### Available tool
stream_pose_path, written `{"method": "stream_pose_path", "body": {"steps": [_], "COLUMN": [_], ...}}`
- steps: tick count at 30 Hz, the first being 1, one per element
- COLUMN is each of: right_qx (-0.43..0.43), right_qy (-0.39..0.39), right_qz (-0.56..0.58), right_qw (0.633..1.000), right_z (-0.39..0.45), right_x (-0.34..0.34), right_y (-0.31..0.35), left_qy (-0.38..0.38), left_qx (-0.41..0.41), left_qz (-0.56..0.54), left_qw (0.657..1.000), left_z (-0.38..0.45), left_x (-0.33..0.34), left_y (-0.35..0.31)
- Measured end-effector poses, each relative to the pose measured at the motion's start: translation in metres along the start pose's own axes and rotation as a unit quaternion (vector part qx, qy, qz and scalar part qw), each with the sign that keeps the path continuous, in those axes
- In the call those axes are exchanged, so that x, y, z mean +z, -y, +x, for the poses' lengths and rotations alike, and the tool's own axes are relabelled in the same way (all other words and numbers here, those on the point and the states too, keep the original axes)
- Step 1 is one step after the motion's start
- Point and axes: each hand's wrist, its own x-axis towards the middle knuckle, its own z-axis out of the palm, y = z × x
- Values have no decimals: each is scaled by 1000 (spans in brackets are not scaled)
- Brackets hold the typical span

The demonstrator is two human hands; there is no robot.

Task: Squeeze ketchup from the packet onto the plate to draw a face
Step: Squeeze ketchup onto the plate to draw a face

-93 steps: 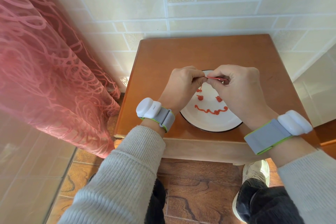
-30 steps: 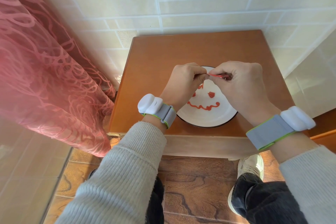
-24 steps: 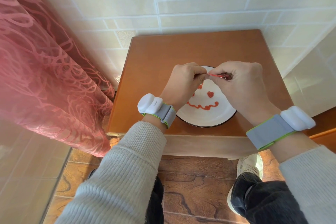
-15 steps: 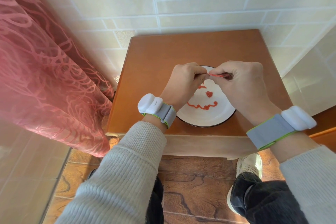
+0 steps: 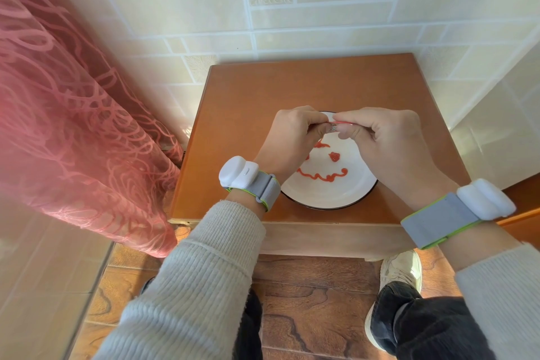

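Tiled walls corner a small wooden table (image 5: 248,102) bearing a white plate (image 5: 330,196) with a ketchup face (image 5: 323,174). Left hand (image 5: 287,137) and right hand (image 5: 385,140) both pinch the ketchup packet (image 5: 340,124), stretched sideways between them above the plate's far rim, equally near

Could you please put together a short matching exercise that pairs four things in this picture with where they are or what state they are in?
Things:
1. ketchup packet
2. plate
3. curtain
4. wavy ketchup line

Places or states:
A. hanging to the left of the table
B. pinched between the left hand and the right hand
C. drawn on the plate as a mouth
D. resting on the table, white with a dark rim

Pairs: 1-B, 2-D, 3-A, 4-C
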Motion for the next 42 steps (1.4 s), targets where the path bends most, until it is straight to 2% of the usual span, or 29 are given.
{"method": "stream_pose_path", "body": {"steps": [8, 25, 42], "right_qx": [1, -27, -21], "right_qy": [-25, -26, -35], "right_qz": [-11, -36, -24], "right_qw": [1000, 999, 999], "right_z": [-2, -1, -1], "right_x": [-3, -2, -2], "right_y": [1, 1, -2], "left_qy": [5, 7, 13], "left_qx": [-2, 12, 8], "left_qz": [-5, 5, -6], "left_qw": [1000, 1000, 1000], "left_z": [0, 1, 3], "left_x": [4, 6, 11], "left_y": [-3, -4, -7]}}
